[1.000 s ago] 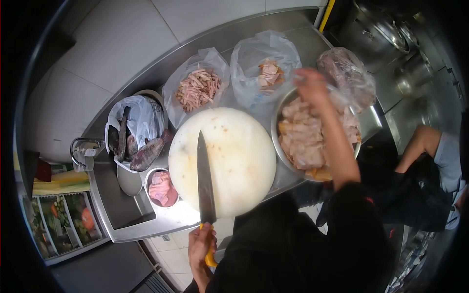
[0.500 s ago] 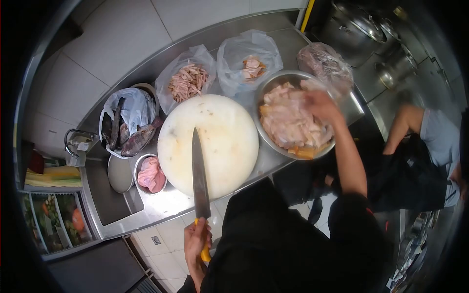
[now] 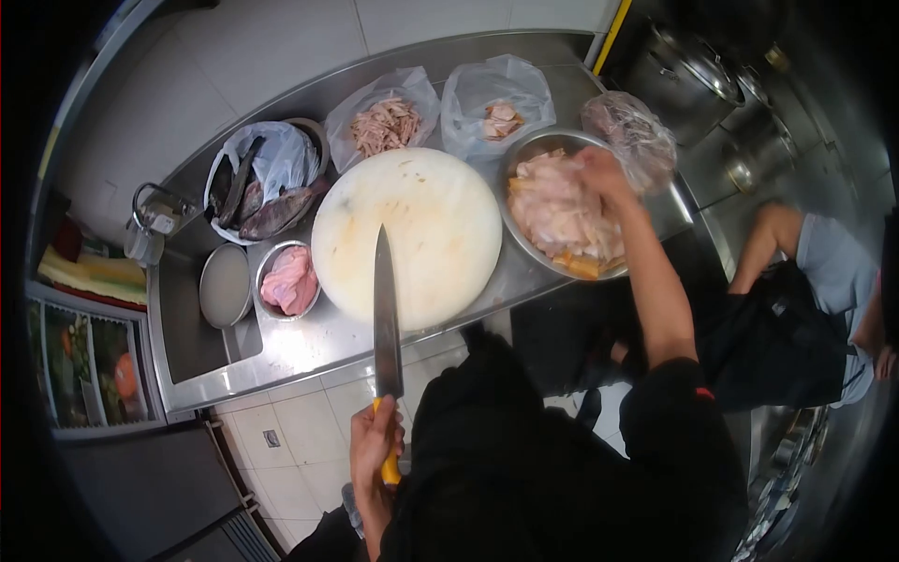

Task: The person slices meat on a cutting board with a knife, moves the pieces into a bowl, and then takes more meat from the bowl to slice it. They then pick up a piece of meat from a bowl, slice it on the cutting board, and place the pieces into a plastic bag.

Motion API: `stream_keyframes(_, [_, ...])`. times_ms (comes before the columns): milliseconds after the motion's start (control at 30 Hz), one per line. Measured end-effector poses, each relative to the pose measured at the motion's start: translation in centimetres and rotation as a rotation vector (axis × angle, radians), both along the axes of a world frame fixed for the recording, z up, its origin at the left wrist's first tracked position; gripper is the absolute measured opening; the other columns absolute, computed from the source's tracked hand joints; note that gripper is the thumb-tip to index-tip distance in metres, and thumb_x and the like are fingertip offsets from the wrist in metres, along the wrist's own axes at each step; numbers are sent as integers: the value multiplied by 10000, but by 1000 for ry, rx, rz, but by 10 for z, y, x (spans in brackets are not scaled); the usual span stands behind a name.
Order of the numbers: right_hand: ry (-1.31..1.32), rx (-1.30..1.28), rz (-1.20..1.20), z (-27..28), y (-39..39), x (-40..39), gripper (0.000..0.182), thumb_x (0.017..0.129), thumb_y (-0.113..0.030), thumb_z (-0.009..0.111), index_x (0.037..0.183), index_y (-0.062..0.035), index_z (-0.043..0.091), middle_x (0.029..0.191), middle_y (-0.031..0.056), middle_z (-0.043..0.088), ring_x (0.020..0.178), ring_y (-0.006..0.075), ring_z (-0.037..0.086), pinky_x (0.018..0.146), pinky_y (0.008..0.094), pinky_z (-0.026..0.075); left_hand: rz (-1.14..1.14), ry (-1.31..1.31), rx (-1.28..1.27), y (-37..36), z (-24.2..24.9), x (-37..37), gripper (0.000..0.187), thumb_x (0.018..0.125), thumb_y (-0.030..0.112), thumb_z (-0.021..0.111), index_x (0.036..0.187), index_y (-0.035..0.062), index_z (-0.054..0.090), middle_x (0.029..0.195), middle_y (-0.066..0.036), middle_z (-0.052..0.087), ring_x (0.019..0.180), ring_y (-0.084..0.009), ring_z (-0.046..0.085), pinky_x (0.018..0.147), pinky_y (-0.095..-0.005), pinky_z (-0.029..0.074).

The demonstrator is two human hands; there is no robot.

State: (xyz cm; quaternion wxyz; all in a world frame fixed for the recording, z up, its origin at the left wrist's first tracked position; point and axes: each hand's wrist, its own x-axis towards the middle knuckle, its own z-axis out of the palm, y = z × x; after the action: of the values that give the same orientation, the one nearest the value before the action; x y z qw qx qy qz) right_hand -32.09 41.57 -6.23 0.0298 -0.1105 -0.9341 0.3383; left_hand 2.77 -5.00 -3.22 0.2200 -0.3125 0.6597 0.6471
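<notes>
My left hand [image 3: 375,436] is wrapped round the yellow handle of a large kitchen knife [image 3: 387,328], whose blade points away from me with its tip over the round white chopping board [image 3: 440,244]. Over to the right, my right hand [image 3: 605,176] reaches into a steel bowl [image 3: 510,208] at its far right side. Pale raw meat pieces [image 3: 557,211], some with yellowish skin, fill that bowl. Motion blurs the fingers of this hand, so I cannot tell whether they grip a piece.
Behind the board stand a bag of meat strips [image 3: 386,126] and a bag with a few pieces [image 3: 503,120]. A wrapped bundle [image 3: 637,140] lies beyond the bowl. Fish [image 3: 276,214] and a small bowl of pink meat [image 3: 290,281] are left. Another person [image 3: 815,281] is at right.
The view has shifted, so the counter appears higher on the left side. My right hand has moved slightly within the bowl; my left hand still holds the knife.
</notes>
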Motion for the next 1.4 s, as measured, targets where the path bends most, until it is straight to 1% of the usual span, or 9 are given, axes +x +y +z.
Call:
stream_keyframes(133, [61,-331,-111,12,5,6,282,716,-76,877,924,-32,692,848,18,683,732,142,625,673,307,519,5,23,8,-2,-4,8,436,1030,412,598,823,30,599,559,-35,533,406,-120,490,407,-255,389])
stream_keyframes(467, [-55,-566,-113,41,-16,31,245,809,-17,831,1003,-47,683,829,36,681,667,104,615,539,290,485,-31,42,28,-5,-11,9,431,1021,404,615,825,21,601,558,-37,536,411,-127,497,413,-257,392])
stream_keyframes(567, [-79,-732,-46,39,-60,36,197,858,-33,796,1022,-43,687,836,22,692,685,111,618,579,294,505,-13,17,-19,-2,-14,6,432,1022,403,617,829,18,600,560,-35,537,415,-126,501,416,-259,391])
stream_keyframes(733, [415,-505,341,3,-158,71,223,871,-57,760,1076,-24,677,954,50,729,794,205,691,731,317,555,56,-26,-127,11,-1,0,417,1018,380,634,817,18,584,569,-24,527,425,-117,489,422,-271,390])
stream_keyframes(800, [280,-117,340,-13,-192,98,406,783,-77,797,1167,-43,671,1094,119,717,994,297,686,888,393,545,65,-25,-148,10,-9,2,425,1017,381,637,807,18,572,569,-18,512,440,-109,482,429,-279,390])
stream_keyframes(900, [296,-61,628,-37,-200,124,579,712,-124,822,1263,-65,653,1217,169,663,1177,372,588,1049,461,460,54,-32,-171,10,-13,4,440,1018,395,636,804,16,571,572,-16,504,451,-109,485,435,-285,393])
stream_keyframes(1000, [276,-140,617,-44,-188,122,672,674,-166,827,1311,-71,637,1270,183,632,1268,392,514,1117,471,398,72,-77,-182,13,-7,8,479,1023,436,625,805,14,572,581,-15,500,461,-115,495,439,-292,400])
stream_keyframes(1233, [238,133,834,-46,-188,81,765,620,-182,796,1349,-70,594,1393,191,538,1337,392,436,1133,450,381,143,-189,-49,23,-1,3,612,1038,582,513,818,14,568,586,-31,503,456,-137,509,420,-296,405])
stream_keyframes(1400, [228,-114,891,-67,-205,70,740,604,-211,827,1296,-43,628,1305,200,562,1266,402,463,1105,467,391,116,-237,-46,16,2,0,675,1040,635,444,794,19,570,569,-37,499,430,-135,496,395,-285,371])
